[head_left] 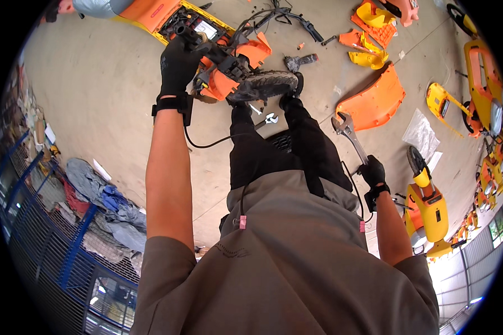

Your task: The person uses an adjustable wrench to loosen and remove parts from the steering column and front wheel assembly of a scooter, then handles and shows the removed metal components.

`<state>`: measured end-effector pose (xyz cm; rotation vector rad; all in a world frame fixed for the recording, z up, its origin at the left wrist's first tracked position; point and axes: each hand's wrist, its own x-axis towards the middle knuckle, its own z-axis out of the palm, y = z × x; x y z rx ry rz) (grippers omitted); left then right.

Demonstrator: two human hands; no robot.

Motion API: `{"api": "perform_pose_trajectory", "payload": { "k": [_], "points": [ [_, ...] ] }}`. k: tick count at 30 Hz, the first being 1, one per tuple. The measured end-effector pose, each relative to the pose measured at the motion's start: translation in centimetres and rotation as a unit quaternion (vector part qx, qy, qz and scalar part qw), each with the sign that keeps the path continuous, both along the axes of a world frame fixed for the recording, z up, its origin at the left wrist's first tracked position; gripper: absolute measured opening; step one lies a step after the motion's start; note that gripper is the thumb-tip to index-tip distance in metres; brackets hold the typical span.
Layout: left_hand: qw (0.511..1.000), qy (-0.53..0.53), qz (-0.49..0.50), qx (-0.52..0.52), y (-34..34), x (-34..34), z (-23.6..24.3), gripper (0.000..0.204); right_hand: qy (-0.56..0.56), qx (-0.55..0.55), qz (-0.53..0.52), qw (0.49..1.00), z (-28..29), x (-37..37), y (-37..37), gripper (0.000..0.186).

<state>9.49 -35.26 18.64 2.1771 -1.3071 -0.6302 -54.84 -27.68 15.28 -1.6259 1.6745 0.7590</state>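
Our right hand [373, 171] clasps the wrench [354, 138], shaft slanting forward-left; further left, our left hand [179, 64] grips a black part [222, 58] of the orange vehicle [221, 85].

- Gloved left hand [179, 66] gripping a black tube [185, 34] on a part-dismantled orange vehicle [222, 84].
- Gloved right hand [373, 172] holding an adjustable wrench [354, 138].
- Curved orange panel [374, 99] on the floor [106, 84].

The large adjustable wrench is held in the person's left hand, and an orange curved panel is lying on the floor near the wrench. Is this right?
Not the hand: the head view shows the large adjustable wrench in the right hand. An orange curved panel is indeed lying on the floor near the wrench.
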Motion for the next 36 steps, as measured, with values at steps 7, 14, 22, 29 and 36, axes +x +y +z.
{"api": "perform_pose_trajectory", "payload": {
  "k": [7,14,22,29,36],
  "points": [
    [0.974,-0.114,0.178,0.079,-1.4,-4.7,1.1,0.046,0.026,0.007,-0.003,1.0,-0.4,-1.1,1.6,0.023],
    [0.996,0.076,0.0,0.05,0.6,-0.3,0.7,0.029,0.019,0.01,-0.028,0.999,-0.3,-1.0,2.2,0.027],
    [0.986,-0.133,0.076,0.073,0.0,-2.2,-0.2,0.05,0.02,0.021,-0.04,0.999,-0.7,-1.0,2.7,0.03],
    [0.982,0.161,0.085,0.042,0.4,-1.5,0.5,0.028,0.007,-0.008,-0.044,0.999,-1.3,-1.6,3.8,0.027],
    [0.982,0.145,0.117,0.003,0.8,-2.2,0.2,0.031,0.019,0.0,-0.039,0.999,-1.7,-2.3,4.2,0.028]
  ]
}}
